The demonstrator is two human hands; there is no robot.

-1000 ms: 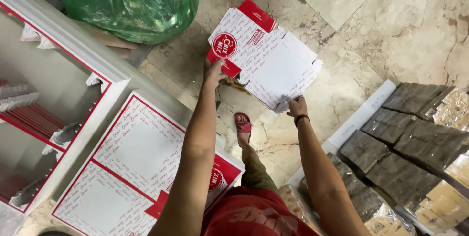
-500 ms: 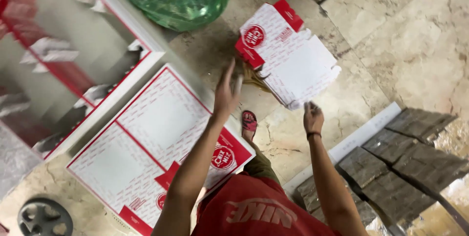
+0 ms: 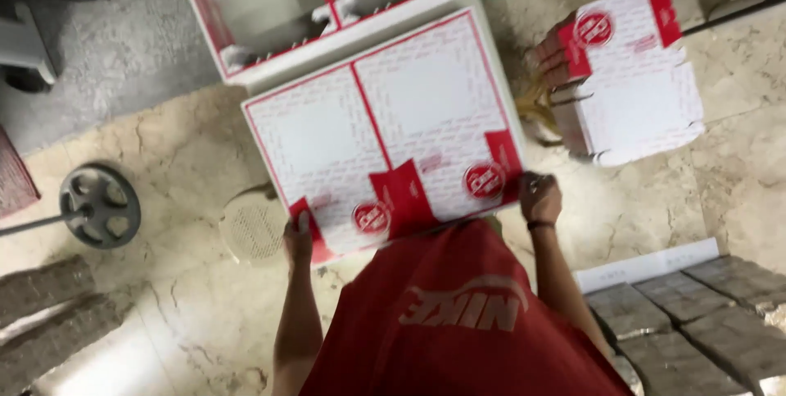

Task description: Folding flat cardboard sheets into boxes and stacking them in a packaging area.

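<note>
Centre of the frame: flat white-and-red cardboard sheet (image 3: 385,130), two panels side by side, red round marks along its lower edge, held out over the marble floor (image 3: 164,142). Left hand (image 3: 299,236) at the sheet's lower left corner, grip pinching the edge, thumb on top. Right hand (image 3: 541,197) at the lower right corner, grip closed round that corner, dark band on the wrist. Upper right: stack of folded white-and-red boxes (image 3: 626,76) lying on the floor, well apart from both hands. Top centre: open red-trimmed box tray (image 3: 327,11) just beyond the sheet. Left: grey wheel (image 3: 100,205). Lower right: dark wrapped blocks (image 3: 696,314).
</note>
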